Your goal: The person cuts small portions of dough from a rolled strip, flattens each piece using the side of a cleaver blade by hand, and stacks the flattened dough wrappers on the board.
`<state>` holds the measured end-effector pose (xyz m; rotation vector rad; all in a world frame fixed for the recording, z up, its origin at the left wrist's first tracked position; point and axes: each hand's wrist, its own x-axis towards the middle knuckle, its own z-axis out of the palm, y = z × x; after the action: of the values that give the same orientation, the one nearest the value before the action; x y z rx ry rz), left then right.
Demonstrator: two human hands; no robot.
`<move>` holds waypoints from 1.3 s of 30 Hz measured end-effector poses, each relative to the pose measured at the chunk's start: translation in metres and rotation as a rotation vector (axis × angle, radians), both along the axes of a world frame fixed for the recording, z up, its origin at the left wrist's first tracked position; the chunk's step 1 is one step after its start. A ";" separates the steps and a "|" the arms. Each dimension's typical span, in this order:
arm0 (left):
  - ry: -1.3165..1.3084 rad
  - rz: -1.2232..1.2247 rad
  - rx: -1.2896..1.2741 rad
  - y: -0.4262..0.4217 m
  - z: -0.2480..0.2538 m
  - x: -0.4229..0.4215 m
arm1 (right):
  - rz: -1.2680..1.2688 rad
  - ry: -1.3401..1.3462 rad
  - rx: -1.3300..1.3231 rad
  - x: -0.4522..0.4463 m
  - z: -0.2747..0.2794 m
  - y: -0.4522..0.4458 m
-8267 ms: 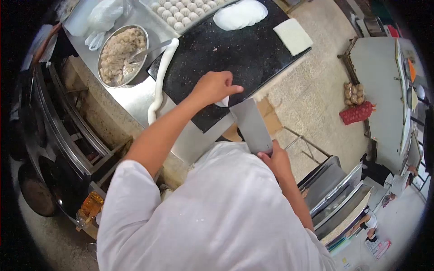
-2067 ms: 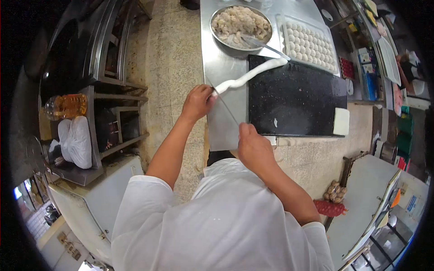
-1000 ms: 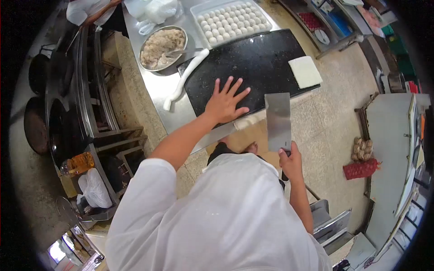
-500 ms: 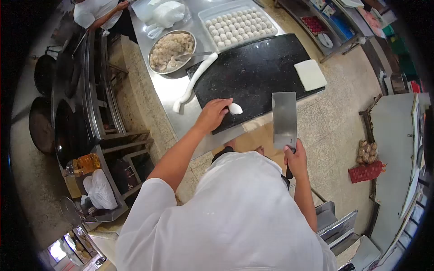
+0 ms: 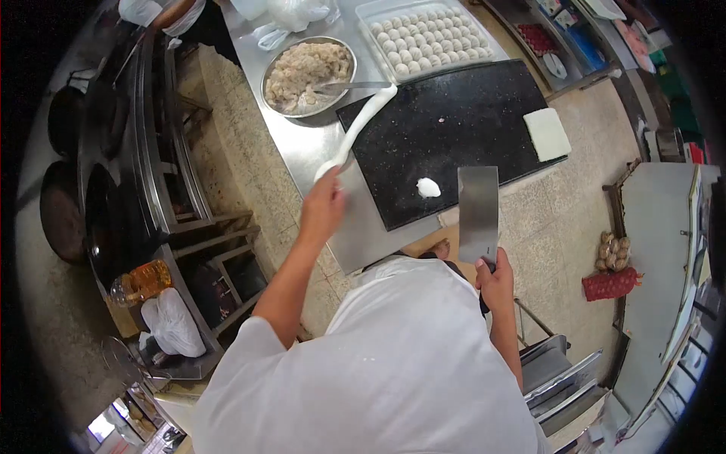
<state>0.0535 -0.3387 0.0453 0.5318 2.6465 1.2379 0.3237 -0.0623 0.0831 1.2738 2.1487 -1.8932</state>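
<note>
- Left hand (image 5: pixel 323 208) is touching the dough rope (image 5: pixel 361 123); its grip I cannot tell.
- Right hand (image 5: pixel 494 284) is clasping the cleaver (image 5: pixel 478 212).
- Dough piece (image 5: pixel 429 188), just released, is lying free.

Kitchen seen from above through a round, dark-edged lens; mottled beige floor (image 5: pixel 586 144) with faint joint lines; a steel table (image 5: pixel 283 136) runs towards the top, its surface catching white light; a dark metal cooking counter (image 5: pixel 144 170) lines the left; a low shelf unit (image 5: pixel 582 79) stands upper right; a pale cabinet (image 5: pixel 658 234) at right; a bright opening (image 5: pixel 99 427) (perhaps a window) glows lower left.
</note>
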 end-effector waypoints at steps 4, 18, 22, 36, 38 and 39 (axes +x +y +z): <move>0.049 0.025 -0.022 -0.045 0.004 -0.014 | -0.026 -0.019 0.038 -0.004 0.004 -0.004; 0.248 -0.447 -0.662 0.001 0.031 -0.028 | -0.151 0.046 0.011 0.012 -0.002 0.010; 0.436 -0.479 -0.338 0.100 0.008 -0.021 | -0.155 0.026 0.026 0.042 -0.019 0.027; 0.463 -0.808 -0.640 0.192 -0.019 0.020 | -0.436 0.389 -0.050 -0.096 -0.053 0.223; 0.516 -1.105 -0.551 0.187 -0.024 0.007 | -0.473 0.044 -0.250 -0.104 -0.060 0.228; 0.552 -1.198 -0.500 0.190 -0.021 0.001 | -0.484 0.081 -0.253 -0.103 -0.063 0.226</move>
<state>0.0547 -0.1489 0.0246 2.0878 2.0429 0.0578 0.2204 0.1639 0.0196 1.8033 1.6567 -2.3250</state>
